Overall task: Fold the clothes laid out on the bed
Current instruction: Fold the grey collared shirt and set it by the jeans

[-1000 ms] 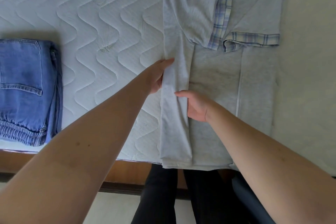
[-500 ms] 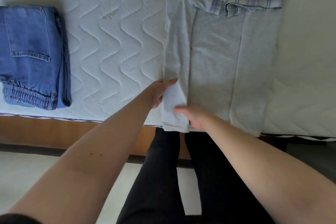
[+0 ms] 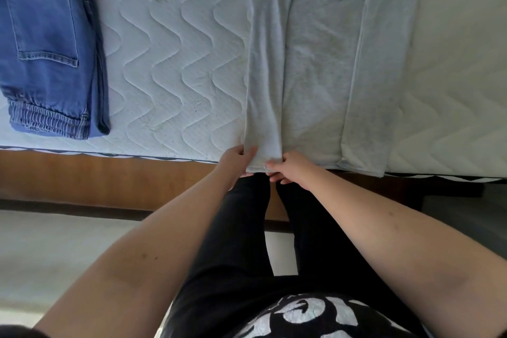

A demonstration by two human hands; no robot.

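A light grey t-shirt [image 3: 321, 68] with plaid sleeve cuffs lies flat on the white quilted mattress [image 3: 170, 63], both sides folded inward as long panels. Its hem reaches the near bed edge. My left hand [image 3: 237, 160] pinches the left corner of the folded left panel at the hem, thumb on top. Just to the right, my right hand [image 3: 288, 169] grips the same panel's hem, fingers curled under the cloth. Folded blue jeans [image 3: 49, 55] rest at the left of the mattress.
The wooden bed frame [image 3: 109, 178] runs along the near edge of the mattress. I stand close against it, with my black trousers [image 3: 247, 228] below the hem. Pale floor [image 3: 68, 250] shows at lower left.
Both hands slid down the folded left panel from its middle to the hem at the bed edge. The camera tilted downward, so the bed moved up in view.
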